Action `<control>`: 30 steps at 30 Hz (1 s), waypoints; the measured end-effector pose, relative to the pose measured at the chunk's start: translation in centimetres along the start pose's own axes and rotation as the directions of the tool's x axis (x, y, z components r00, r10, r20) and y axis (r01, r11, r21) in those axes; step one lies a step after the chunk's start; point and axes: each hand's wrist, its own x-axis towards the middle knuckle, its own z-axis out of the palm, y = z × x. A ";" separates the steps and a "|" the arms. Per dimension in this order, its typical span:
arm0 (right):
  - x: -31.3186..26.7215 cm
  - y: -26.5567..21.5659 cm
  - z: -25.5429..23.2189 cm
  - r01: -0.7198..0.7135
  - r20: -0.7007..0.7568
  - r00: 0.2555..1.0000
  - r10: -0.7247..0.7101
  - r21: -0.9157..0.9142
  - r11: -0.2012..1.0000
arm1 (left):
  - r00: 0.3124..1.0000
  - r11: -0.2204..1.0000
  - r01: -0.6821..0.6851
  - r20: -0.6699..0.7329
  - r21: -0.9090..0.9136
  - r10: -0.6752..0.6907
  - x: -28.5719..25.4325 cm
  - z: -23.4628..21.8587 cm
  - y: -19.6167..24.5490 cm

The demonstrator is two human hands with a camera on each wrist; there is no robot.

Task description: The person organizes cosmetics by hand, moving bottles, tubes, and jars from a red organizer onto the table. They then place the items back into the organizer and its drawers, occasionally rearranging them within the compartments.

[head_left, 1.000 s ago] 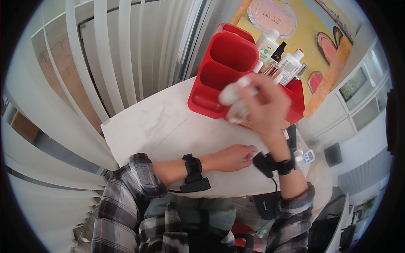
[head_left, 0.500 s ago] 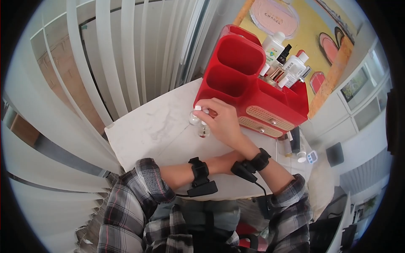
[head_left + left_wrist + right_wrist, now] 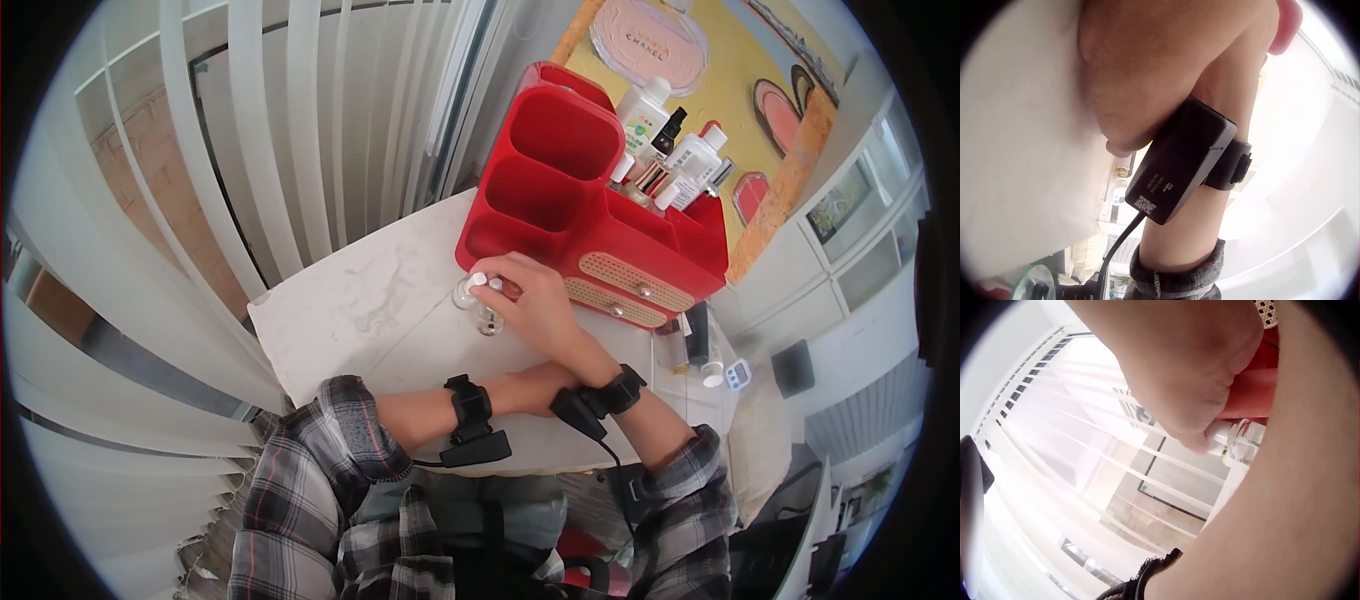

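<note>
Two small clear glass bottles (image 3: 489, 321) with white caps stand close together at the front left corner of a red desk organizer (image 3: 550, 230). My right hand (image 3: 540, 303) pinches them by their caps between thumb and fingers. In the right wrist view, a glass bottle (image 3: 1247, 442) shows just past the thumb, against the red organizer. On the white marble-patterned table, my left hand (image 3: 535, 388) rests under the right forearm, which hides its fingers in the head view. The left wrist view shows this hand (image 3: 1141, 75) lying against the tabletop.
White bottles (image 3: 694, 155) and other cosmetics fill the organizer's right side, above two woven-front drawers (image 3: 635, 280). A small timer (image 3: 738, 374) and tubes lie at the table's right edge. Vertical blinds (image 3: 300, 150) hang on the left.
My right hand has come down with the bottles from over the organizer to the tabletop at its front left, crossing above my left hand. In the last half second it shifted only slightly.
</note>
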 end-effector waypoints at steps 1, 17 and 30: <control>-0.1 0.0 0.0 0.002 0.000 1.000 -0.002 0.001 1.000 | 0.999 1.000 0.012 0.046 0.018 -0.012 0.0 0.0 -0.2; -1.4 0.0 -0.6 -0.047 0.034 0.998 0.048 -0.012 0.999 | 0.986 0.985 -0.073 -0.139 0.154 0.094 0.4 0.2 1.4; -2.1 -0.1 -0.6 -0.133 0.050 0.989 0.138 -0.091 0.987 | 0.979 0.975 -0.136 -0.128 0.177 0.159 0.5 -0.1 1.9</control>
